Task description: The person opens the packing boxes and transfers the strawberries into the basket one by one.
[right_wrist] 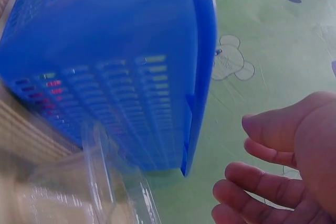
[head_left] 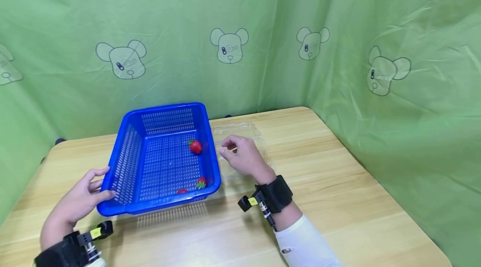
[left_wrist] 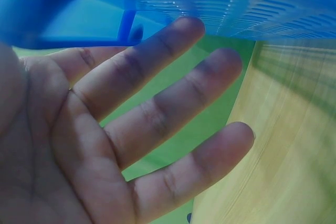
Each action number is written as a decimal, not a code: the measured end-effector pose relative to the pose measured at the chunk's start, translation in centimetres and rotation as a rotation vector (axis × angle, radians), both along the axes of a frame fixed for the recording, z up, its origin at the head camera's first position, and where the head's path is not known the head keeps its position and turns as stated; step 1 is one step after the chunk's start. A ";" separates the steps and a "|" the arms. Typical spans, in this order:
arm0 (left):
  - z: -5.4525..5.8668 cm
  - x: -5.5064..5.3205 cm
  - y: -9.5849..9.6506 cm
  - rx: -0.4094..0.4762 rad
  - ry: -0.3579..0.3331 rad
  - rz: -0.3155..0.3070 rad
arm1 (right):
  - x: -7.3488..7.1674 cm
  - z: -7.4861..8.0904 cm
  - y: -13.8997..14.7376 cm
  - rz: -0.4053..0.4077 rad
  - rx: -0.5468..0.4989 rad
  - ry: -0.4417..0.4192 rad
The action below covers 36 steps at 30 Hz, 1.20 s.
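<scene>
My left hand (head_left: 80, 198) holds the left rim of a blue plastic basket (head_left: 133, 208), thumb over the rim. In the left wrist view the other fingers (left_wrist: 173, 135) spread below the basket's slotted side. Inside, at the right, lie a red strawberry (head_left: 195, 147) and another strawberry (head_left: 201, 182) with green leaves up; a third red piece (head_left: 182, 191) is mostly hidden by the front wall. My right hand (head_left: 246, 156), loosely curled with nothing in it, hovers beside the basket's right rim, over a clear plastic container (head_left: 240, 129).
The basket stands on a light wooden table (head_left: 319, 200). A green curtain (head_left: 180, 12) with bear-head prints hangs behind and along both sides of the table. In the right wrist view, the clear container's raised edge (right_wrist: 100, 171) is close against the basket's side.
</scene>
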<state>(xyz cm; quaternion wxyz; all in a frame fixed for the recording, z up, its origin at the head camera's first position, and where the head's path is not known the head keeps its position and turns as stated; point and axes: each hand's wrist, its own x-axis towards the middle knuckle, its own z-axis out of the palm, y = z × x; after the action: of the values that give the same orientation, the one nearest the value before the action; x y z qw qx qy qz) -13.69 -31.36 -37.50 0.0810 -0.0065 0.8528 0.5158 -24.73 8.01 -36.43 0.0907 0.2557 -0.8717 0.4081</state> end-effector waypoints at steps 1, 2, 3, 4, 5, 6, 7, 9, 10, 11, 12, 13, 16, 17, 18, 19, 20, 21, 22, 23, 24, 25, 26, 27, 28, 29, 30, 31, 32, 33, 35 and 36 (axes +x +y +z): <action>0.0 0.0 0.0 -0.001 -0.001 0.001 | -0.1 0.0 0.1 -0.009 0.007 0.005; 0.1 0.0 0.0 -0.003 -0.004 0.001 | -0.2 -0.1 0.3 -0.017 0.014 0.006; 0.1 0.0 0.0 -0.005 -0.006 0.001 | -0.2 -0.1 0.4 -0.023 0.022 0.009; 0.1 0.0 0.1 -0.007 -0.007 0.001 | -0.3 -0.1 0.5 -0.029 0.032 0.013; 0.2 0.0 0.1 -0.007 -0.009 0.007 | -0.4 -0.1 0.6 -0.035 0.041 0.013; 0.2 0.0 0.1 -0.009 -0.010 0.007 | -0.4 -0.1 0.7 -0.039 0.049 0.009; 0.2 0.0 0.1 -0.009 -0.011 0.008 | -0.4 -0.1 0.8 -0.044 0.060 0.005; 0.2 0.1 0.2 -0.003 -0.006 0.006 | -0.5 -0.1 1.0 -0.054 0.081 -0.009; 0.2 0.1 0.2 0.000 -0.003 0.004 | -0.6 -0.1 1.0 -0.060 0.091 -0.017; 0.2 0.1 0.2 0.001 -0.004 0.004 | -0.6 -0.2 1.1 -0.065 0.099 -0.027; 0.2 0.1 0.2 0.001 -0.002 0.001 | -0.7 -0.3 1.1 -0.069 0.109 -0.036; 0.2 0.1 0.2 0.002 -0.004 0.004 | -0.8 -0.4 1.2 -0.074 0.116 -0.046; 0.2 0.0 0.2 0.001 -0.007 0.004 | -1.3 -1.0 1.4 -0.079 0.140 -0.077; 0.2 0.0 0.2 0.001 -0.009 0.007 | -1.4 -1.2 1.4 -0.081 0.146 -0.087; 0.2 0.0 0.2 0.001 -0.008 0.002 | -1.6 -1.5 1.5 -0.084 0.153 -0.097; 0.2 0.0 0.2 0.001 -0.009 0.004 | -1.7 -1.7 1.5 -0.085 0.158 -0.107; 0.2 0.0 0.1 0.001 -0.007 0.002 | -1.8 -1.9 1.6 -0.086 0.164 -0.117; 0.2 0.0 0.1 -0.001 -0.007 0.003 | -1.9 -2.1 1.6 -0.089 0.172 -0.125; 0.2 0.0 0.1 0.000 -0.004 0.001 | -1.9 -2.3 1.7 -0.094 0.181 -0.138; 0.1 0.0 0.1 -0.002 -0.001 -0.002 | -2.0 -2.5 1.7 -0.100 0.191 -0.153; 0.2 0.0 0.1 -0.004 -0.001 -0.004 | -2.1 -2.7 1.7 -0.104 0.204 -0.172; 0.2 0.0 0.1 -0.007 -0.003 0.000 | -2.2 -2.9 1.7 -0.107 0.216 -0.193; 0.2 0.0 0.1 -0.011 -0.004 0.000 | -2.3 -3.1 1.7 -0.112 0.234 -0.215; 0.2 0.1 0.1 -0.012 -0.005 0.002 | -2.3 -3.3 1.7 -0.117 0.253 -0.238; 0.2 0.1 0.1 -0.011 -0.004 0.001 | -2.4 -3.4 1.7 -0.122 0.271 -0.259; 0.2 0.1 0.1 -0.012 -0.003 -0.002 | -2.4 -3.5 1.7 -0.126 0.288 -0.273; 0.2 0.1 0.2 -0.007 -0.006 0.000 | -2.5 -3.7 1.7 -0.129 0.304 -0.287; 0.2 0.1 0.2 -0.005 -0.005 0.000 | -2.5 -3.8 1.7 -0.129 0.317 -0.297; 0.3 0.1 0.2 -0.001 -0.004 0.000 | -2.6 -3.9 1.7 -0.128 0.330 -0.306; 0.3 0.1 0.2 0.000 -0.004 0.000 | -2.6 -4.0 1.7 -0.127 0.341 -0.313; 0.2 0.1 0.2 0.000 -0.005 0.003 | -2.7 -4.2 1.7 -0.121 0.361 -0.324; 0.2 0.1 0.2 -0.001 -0.009 0.007 | -2.7 -4.3 1.7 -0.116 0.365 -0.332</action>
<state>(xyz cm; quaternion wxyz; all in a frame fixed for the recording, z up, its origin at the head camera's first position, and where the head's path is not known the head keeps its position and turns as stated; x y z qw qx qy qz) -13.58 -31.19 -37.30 0.0831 -0.0121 0.8527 0.5155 -27.42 9.76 -40.72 -0.0781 0.1467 -0.9471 0.2744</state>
